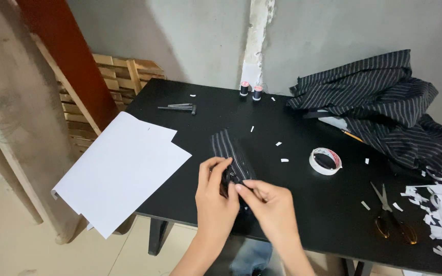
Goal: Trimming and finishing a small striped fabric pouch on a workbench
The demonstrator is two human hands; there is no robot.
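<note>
Around the small striped fabric piece, bare black tabletop lies open toward the back. White paper sheets crowd the left; a white tape roll sits near on the right, with steel scissors and a striped cloth heap beyond.
</note>
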